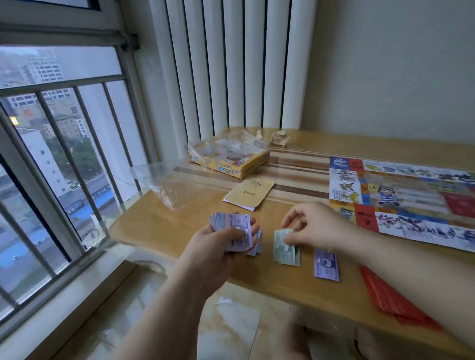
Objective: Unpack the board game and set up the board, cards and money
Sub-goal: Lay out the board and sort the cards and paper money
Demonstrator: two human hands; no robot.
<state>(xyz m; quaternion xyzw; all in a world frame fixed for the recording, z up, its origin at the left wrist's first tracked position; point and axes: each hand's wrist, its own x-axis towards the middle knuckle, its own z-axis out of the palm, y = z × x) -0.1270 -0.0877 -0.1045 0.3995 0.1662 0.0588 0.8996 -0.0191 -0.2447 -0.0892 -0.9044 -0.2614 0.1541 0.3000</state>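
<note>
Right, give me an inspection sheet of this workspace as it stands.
Surface: wooden table, striped inlay in the middle.
Job's things: game board flat at right; yellow box at back; booklet before it; green notes, purple notes and blue notes in piles; red cards at near edge.
Clutter: plastic bag, crumpled paper.
Hands: left hand grips a stack of notes; right hand pinches the green notes.
Cables: nothing seen.
Surroundings: barred window at left, white radiator behind.
</note>
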